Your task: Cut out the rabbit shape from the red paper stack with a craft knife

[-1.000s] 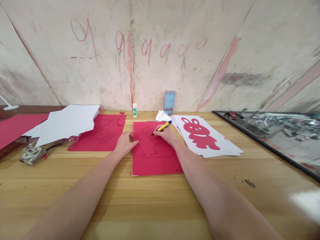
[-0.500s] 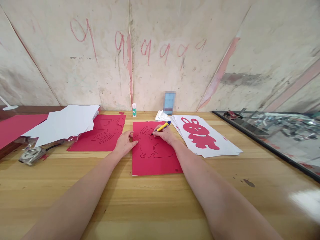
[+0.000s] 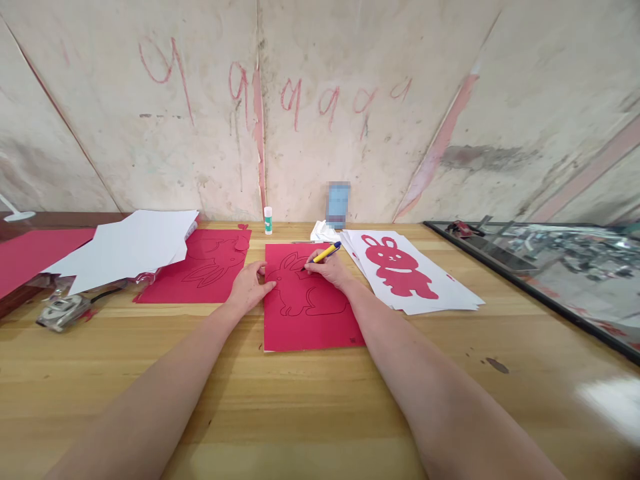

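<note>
A red sheet [image 3: 310, 333] with a rabbit outline lies on the wooden table. My right hand [image 3: 326, 265] is closed around a yellow and blue craft knife or pen [image 3: 326, 253], its dark tip at the sheet near the rabbit's back. At the sheet's left edge rests my left hand [image 3: 249, 288], fingers apart, thumb and fingertips touching the paper. Another red sheet [image 3: 173, 287] with a rabbit outline lies farther left. To the right, a red rabbit cut-out [image 3: 403, 273] sits on white sheets [image 3: 450, 301].
White papers [image 3: 135, 243] overlap the left red sheet, beside a tape dispenser or similar tool [image 3: 64, 312]. A glue stick [image 3: 269, 221], crumpled tissue [image 3: 324, 232] and blurred blue upright object [image 3: 339, 205] stand by the wall. A black-framed pane [image 3: 540, 293] lies right.
</note>
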Demonstrator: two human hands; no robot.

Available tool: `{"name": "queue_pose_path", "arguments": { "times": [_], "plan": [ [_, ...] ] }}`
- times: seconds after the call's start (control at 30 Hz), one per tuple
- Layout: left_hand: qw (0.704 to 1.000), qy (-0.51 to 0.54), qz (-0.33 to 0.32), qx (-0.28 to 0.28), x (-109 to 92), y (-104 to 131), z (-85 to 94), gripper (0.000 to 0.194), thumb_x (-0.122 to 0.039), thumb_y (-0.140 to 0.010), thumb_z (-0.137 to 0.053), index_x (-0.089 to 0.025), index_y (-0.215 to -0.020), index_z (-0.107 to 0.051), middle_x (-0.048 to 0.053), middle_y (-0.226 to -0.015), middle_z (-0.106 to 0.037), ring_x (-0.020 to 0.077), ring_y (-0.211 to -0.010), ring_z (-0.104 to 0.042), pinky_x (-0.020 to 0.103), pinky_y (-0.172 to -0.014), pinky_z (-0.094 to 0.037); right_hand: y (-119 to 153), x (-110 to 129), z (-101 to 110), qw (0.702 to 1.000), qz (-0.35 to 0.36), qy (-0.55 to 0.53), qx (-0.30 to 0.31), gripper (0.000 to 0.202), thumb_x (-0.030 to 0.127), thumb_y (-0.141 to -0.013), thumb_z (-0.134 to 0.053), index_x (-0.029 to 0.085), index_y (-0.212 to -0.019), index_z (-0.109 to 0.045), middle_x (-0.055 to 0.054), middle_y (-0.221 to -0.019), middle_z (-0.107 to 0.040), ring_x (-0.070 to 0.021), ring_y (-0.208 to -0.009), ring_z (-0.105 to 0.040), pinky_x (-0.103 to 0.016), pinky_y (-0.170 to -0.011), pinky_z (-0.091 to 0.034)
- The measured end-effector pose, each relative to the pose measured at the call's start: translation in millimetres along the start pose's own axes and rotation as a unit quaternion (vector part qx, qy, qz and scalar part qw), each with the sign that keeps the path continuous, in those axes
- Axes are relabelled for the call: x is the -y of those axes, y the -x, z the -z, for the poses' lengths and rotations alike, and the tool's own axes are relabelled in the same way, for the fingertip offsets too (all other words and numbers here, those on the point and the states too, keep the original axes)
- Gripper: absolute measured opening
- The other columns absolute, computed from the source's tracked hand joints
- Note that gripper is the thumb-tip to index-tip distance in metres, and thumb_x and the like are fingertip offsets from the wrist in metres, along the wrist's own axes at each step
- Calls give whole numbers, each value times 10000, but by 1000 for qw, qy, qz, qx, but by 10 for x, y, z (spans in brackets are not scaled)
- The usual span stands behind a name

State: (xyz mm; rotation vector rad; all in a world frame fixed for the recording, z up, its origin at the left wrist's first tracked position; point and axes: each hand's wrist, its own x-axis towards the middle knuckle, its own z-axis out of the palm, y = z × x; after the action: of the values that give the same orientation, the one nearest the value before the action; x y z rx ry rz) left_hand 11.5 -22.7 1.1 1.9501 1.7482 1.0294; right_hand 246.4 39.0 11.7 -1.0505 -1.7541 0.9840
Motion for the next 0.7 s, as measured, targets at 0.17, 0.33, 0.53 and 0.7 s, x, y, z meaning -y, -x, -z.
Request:
{"name": "queue_pose_path", "arguments": {
  "times": [0.17,0.33,0.53,0.7],
  "plan": [
    [1000,-4,3,-3,0,-3,-4,503,-233,-689,-726,-143,-1167,-598,55,-933,-648,193,-847,-582,315,-786,-485,14,46,-22,1000,-9,-26,13,126,282,-636,-690,203,-651,-592,14,-600,-614,-157,-611,-586,-300,-658,-463],
    [1000,-2,2,-2,-6,-3,2,497,-240,-691,-726,-147,-1163,-600,51,-930,-649,192,-851,-585,309,-789,-482,8,42,-32,999,-15,-28,6,151,299,-620,-698,206,-638,-581,12,-597,-611,-158,-608,-584,-307,-664,-469],
    [1000,0,0,-4,4,-3,-6,502,-245,-692,-726,-141,-1166,-595,57,-937,-645,191,-843,-580,318,-788,-484,4,34,-31,999,-15,-37,1,156,298,-620,-695,203,-641,-572,13,-590,-605,-155,-595,-580,-307,-653,-467],
    [1000,2,-3,-4,18,-2,-6,483,-259,-692,-727,-163,-1148,-602,46,-936,-644,187,-835,-582,320,-783,-487,6,38,-31,999,-8,-40,-3,142,273,-622,-691,198,-631,-571,10,-585,-602,-150,-592,-570,-298,-639,-451]
  ]
}}
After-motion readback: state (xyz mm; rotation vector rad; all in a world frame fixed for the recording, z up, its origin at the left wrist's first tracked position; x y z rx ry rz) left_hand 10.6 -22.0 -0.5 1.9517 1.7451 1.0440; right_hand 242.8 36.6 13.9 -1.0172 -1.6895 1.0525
